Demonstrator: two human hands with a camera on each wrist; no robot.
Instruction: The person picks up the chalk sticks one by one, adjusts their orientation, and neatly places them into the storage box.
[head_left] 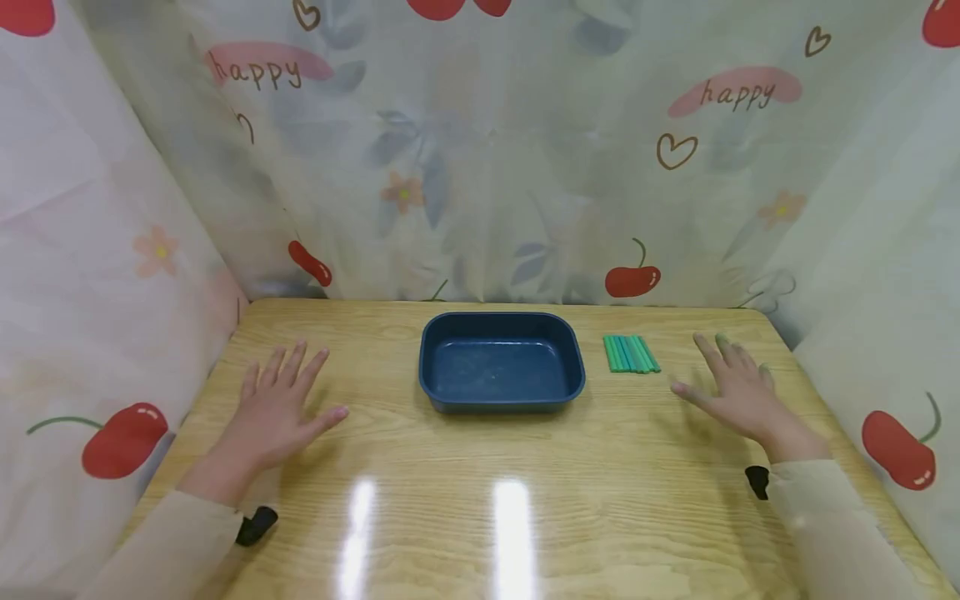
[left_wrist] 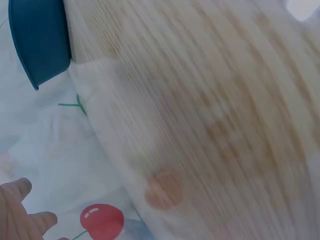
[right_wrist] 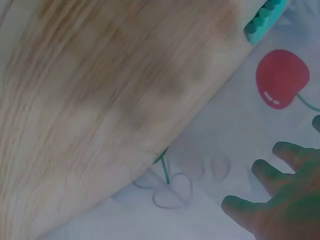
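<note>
A dark blue rectangular basin (head_left: 501,407) with rounded corners stands at the back middle of the table; its inside shows nothing in it. Just right of it lies a flat row of several green and teal sticks (head_left: 631,354), side by side. My left hand (head_left: 277,408) is held over the table's left part with fingers spread, apart from the basin. On the other side, my right hand (head_left: 738,392) has its fingers spread too, a short way right of the sticks. In the right wrist view the ends of the sticks (right_wrist: 264,22) show at the upper right.
The wooden table (head_left: 420,508) ends at a curtain (head_left: 487,167) printed with cherries and hearts, which hangs behind and along both sides. Black straps (head_left: 257,526) show at the cuffs of the light sleeves. Bright reflections lie on the front of the table.
</note>
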